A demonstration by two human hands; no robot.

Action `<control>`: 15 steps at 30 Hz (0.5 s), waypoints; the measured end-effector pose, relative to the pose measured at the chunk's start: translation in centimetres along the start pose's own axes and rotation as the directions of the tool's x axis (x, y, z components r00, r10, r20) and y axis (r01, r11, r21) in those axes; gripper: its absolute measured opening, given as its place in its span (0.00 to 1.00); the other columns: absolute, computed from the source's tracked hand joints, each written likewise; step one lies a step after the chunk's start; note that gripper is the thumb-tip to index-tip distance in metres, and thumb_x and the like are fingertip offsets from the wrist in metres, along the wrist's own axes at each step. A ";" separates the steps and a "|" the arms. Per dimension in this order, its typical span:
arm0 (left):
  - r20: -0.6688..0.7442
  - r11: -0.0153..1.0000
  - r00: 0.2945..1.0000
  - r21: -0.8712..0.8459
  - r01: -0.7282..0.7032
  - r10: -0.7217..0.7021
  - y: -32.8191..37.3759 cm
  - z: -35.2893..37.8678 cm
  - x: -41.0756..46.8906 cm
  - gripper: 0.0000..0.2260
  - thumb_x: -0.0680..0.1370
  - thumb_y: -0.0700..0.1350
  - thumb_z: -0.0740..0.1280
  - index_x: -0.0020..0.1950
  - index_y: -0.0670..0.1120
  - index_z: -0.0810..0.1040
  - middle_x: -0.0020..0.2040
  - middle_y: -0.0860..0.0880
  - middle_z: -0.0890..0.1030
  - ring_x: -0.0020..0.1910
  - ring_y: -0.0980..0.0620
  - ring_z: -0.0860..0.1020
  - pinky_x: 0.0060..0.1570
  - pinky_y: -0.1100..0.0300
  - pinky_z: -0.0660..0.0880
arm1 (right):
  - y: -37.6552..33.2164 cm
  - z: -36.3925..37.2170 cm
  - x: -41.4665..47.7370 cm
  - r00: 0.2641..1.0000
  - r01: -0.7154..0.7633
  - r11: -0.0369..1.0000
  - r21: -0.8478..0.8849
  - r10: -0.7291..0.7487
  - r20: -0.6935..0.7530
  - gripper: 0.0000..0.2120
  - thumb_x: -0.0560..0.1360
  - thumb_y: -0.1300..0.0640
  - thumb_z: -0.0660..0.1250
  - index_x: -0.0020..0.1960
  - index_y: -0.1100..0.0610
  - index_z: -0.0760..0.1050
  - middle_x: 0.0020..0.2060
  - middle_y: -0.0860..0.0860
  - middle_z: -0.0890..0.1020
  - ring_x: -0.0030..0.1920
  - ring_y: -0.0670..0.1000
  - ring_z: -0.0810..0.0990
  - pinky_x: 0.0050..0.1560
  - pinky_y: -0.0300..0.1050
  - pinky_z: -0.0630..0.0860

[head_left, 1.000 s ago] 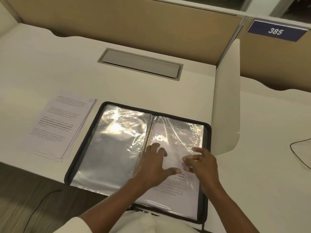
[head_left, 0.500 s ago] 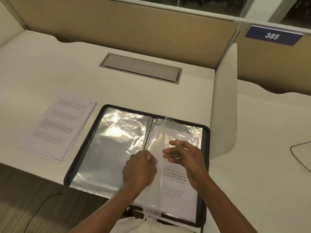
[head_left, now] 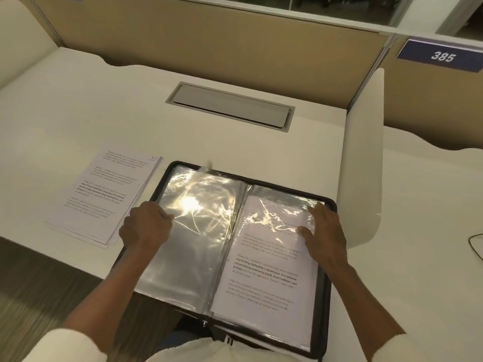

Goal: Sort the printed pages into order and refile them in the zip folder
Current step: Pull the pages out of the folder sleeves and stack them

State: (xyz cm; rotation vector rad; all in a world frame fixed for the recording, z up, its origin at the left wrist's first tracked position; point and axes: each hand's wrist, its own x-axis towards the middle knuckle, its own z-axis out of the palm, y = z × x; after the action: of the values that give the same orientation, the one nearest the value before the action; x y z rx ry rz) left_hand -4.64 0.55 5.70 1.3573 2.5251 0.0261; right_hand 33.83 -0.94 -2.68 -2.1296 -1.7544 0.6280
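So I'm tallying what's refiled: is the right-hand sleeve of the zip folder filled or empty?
Filled. A printed page shows through the right-hand sleeve of the open zip folder, with the right hand resting on it.

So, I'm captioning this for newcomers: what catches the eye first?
The open zip folder at the desk's near edge stands out, its clear sleeves glaring, with the left hand on the left side and the right hand flat on a filed page. Left of it lies a stack of printed pages, top marked 10.
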 end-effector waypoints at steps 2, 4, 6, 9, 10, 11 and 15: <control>0.039 0.999 0.998 0.014 0.046 -0.046 -0.3 0.5 0.9 0.16 0.77 0.57 0.77 0.48 0.44 0.84 0.44 0.43 0.83 0.44 0.39 0.83 0.41 0.53 0.74 | -0.1 0.1 0.6 0.999 -0.008 0.999 -0.036 0.010 0.040 0.30 0.78 0.52 0.76 0.76 0.51 0.69 0.79 0.52 0.68 0.79 0.56 0.65 0.75 0.62 0.69; 0.066 0.995 0.993 0.031 0.092 -0.093 -0.5 0.9 1.7 0.18 0.74 0.58 0.79 0.47 0.43 0.83 0.42 0.44 0.82 0.42 0.40 0.82 0.42 0.52 0.76 | -0.3 0.2 0.8 0.998 0.001 0.997 -0.075 0.004 0.059 0.31 0.77 0.52 0.76 0.76 0.52 0.69 0.79 0.52 0.68 0.79 0.56 0.65 0.75 0.62 0.68; 0.075 0.992 0.990 0.037 0.120 -0.122 -0.7 1.5 2.1 0.20 0.72 0.57 0.80 0.51 0.42 0.82 0.44 0.44 0.81 0.43 0.41 0.82 0.43 0.51 0.77 | -0.6 0.1 0.8 0.998 0.015 0.992 -0.124 -0.007 0.062 0.33 0.78 0.51 0.75 0.78 0.54 0.67 0.77 0.53 0.70 0.78 0.56 0.66 0.74 0.62 0.67; 0.071 0.991 0.989 0.039 0.126 -0.128 -0.9 2.2 2.4 0.19 0.72 0.55 0.81 0.49 0.42 0.81 0.37 0.46 0.76 0.38 0.44 0.76 0.42 0.53 0.74 | -1.4 -0.5 0.7 0.999 0.030 0.984 -0.173 -0.023 0.045 0.32 0.77 0.52 0.76 0.77 0.53 0.68 0.72 0.53 0.76 0.74 0.57 0.70 0.73 0.59 0.65; 0.065 0.991 0.989 0.043 0.128 -0.131 -0.9 2.5 2.5 0.19 0.72 0.55 0.81 0.48 0.42 0.80 0.35 0.47 0.74 0.38 0.44 0.75 0.41 0.53 0.73 | -1.7 -0.7 0.7 0.999 0.030 0.984 -0.174 -0.022 0.049 0.32 0.77 0.52 0.76 0.76 0.53 0.68 0.70 0.54 0.77 0.72 0.58 0.71 0.73 0.58 0.65; 0.054 0.991 0.990 0.052 0.124 -0.127 -0.8 2.6 2.4 0.19 0.72 0.55 0.81 0.47 0.42 0.80 0.34 0.48 0.73 0.37 0.45 0.74 0.41 0.53 0.72 | -2.0 -0.8 0.7 0.998 0.023 0.988 -0.153 -0.015 0.056 0.32 0.77 0.52 0.76 0.76 0.54 0.68 0.69 0.54 0.77 0.72 0.58 0.71 0.73 0.58 0.66; -0.052 0.963 0.999 0.266 0.028 -0.014 -0.5 3.2 2.2 0.26 0.74 0.59 0.77 0.60 0.42 0.77 0.49 0.45 0.82 0.48 0.44 0.82 0.51 0.51 0.77 | -3.0 -1.6 0.9 0.992 -0.101 0.992 0.071 0.096 0.079 0.31 0.76 0.49 0.78 0.74 0.50 0.70 0.65 0.54 0.79 0.65 0.57 0.77 0.63 0.57 0.78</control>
State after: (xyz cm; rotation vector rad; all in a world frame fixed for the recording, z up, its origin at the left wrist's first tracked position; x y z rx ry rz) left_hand -5.37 1.73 2.00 1.4413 2.6596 -0.2995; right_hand 32.25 0.58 0.10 -2.1779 -1.6439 0.7972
